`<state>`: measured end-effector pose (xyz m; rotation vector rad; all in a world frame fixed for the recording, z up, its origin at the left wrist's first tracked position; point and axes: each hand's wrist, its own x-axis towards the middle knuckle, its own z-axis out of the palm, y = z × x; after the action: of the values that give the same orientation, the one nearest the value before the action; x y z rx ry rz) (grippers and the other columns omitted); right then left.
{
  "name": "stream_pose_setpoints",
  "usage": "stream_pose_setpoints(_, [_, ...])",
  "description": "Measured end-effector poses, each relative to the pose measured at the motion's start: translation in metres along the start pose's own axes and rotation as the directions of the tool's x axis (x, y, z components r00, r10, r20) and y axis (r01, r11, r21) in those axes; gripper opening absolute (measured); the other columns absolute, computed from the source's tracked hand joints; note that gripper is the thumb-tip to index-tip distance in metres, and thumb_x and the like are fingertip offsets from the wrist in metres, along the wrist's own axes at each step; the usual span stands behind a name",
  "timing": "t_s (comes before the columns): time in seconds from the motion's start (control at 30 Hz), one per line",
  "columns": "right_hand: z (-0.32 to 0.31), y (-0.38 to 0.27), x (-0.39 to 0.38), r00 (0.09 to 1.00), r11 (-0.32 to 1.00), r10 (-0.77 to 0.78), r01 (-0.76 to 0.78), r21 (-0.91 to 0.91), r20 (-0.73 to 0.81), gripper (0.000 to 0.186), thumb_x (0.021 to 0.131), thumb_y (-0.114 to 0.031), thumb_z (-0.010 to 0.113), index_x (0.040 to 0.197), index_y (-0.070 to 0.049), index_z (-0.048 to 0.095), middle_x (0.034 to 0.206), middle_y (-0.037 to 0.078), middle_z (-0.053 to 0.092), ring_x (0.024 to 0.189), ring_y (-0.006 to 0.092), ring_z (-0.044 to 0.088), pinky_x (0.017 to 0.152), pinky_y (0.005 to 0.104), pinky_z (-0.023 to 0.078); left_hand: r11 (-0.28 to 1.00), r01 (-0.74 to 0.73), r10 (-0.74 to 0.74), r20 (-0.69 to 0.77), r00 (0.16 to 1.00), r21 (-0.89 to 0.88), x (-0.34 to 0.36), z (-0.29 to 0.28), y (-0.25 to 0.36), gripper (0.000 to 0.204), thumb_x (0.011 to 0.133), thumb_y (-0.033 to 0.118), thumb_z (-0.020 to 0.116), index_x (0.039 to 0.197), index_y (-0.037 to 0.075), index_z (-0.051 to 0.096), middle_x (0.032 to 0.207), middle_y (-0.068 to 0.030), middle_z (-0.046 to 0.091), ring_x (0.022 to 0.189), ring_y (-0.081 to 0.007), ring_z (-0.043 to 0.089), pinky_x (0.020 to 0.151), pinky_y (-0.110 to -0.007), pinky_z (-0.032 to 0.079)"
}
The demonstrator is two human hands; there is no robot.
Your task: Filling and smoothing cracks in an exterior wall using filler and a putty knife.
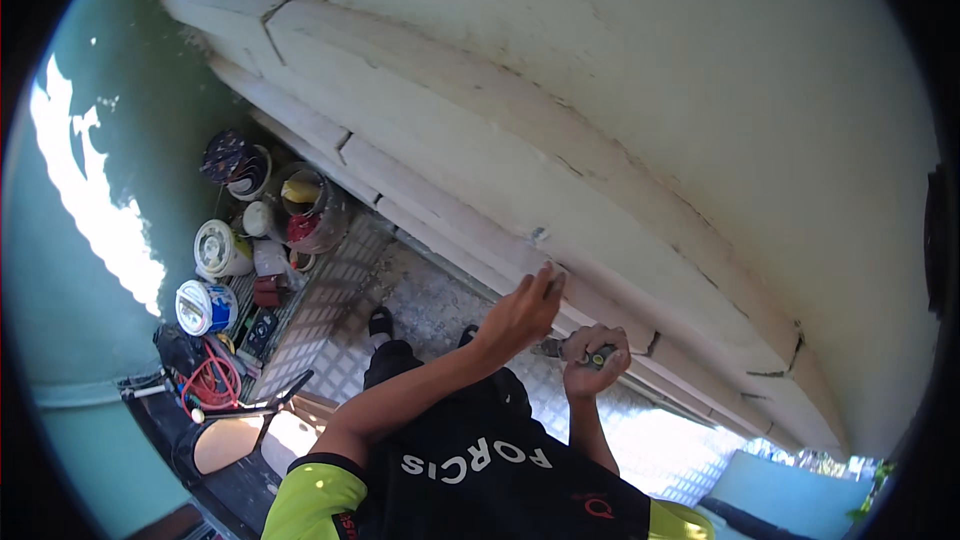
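Bent fingers on my left hand [522, 314] come together close to the lower cream ledge [430, 180] of the stepped wall moulding. Whether they touch it, or what may be between them, is too small to tell. A small grey-white patch [540, 235] marks the ledge just above those fingertips. To the right and a little lower, my right hand [590, 365] is wrapped round a hand tool [601, 357] with a dark, green-ended handle. A greyish end of it seems to stick out to the left of the fist; its kind is not clear.
Several paint buckets [222, 248] and tubs stand at left by the green wall [80, 330]. Below them lie a coiled red hose [212, 380] and a dark-framed chair [275, 410]. Cracks and dark joints cross the upper moulding [480, 130]. My feet are on the patterned floor [410, 290].
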<state>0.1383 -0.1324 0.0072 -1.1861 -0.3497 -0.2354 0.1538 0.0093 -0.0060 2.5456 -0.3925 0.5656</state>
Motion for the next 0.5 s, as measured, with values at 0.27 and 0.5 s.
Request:
stream_pose_setpoints(0.27, [-0.029, -0.084, -0.01, 0.94, 0.95, -0.311, 0.306, -0.055, -0.143, 0.048, 0.104, -0.051, 0.038, 0.081, -0.009, 0.041, 0.058, 0.003, 0.041, 0.044, 0.0126, 0.038, 0.039, 0.0262, 0.032, 0.955, -0.18, 0.16, 0.101, 0.982, 0.235, 0.007, 0.021, 0.039, 0.049, 0.076, 0.007, 0.065, 0.121, -0.011, 0.057, 0.122, -0.0271, 0.055, 0.091, -0.0282, 0.062, 0.074, -0.029, 0.059])
stream_pose_setpoints(0.5, [-0.049, -0.089, -0.016, 0.912, 0.954, -0.301, 0.29, -0.079, -0.278, 0.045, 0.104, -0.05, 0.038, 0.081, -0.011, 0.042, 0.059, 0.001, 0.041, 0.044, 0.0106, 0.039, 0.038, 0.0237, 0.031, 0.969, -0.12, 0.124, 0.004, 0.992, -0.214, -0.012, -0.003, -0.025, 0.044, 0.069, 0.0, 0.07, 0.113, -0.002, 0.064, 0.131, -0.01, 0.057, 0.097, -0.027, 0.058, 0.08, -0.034, 0.056])
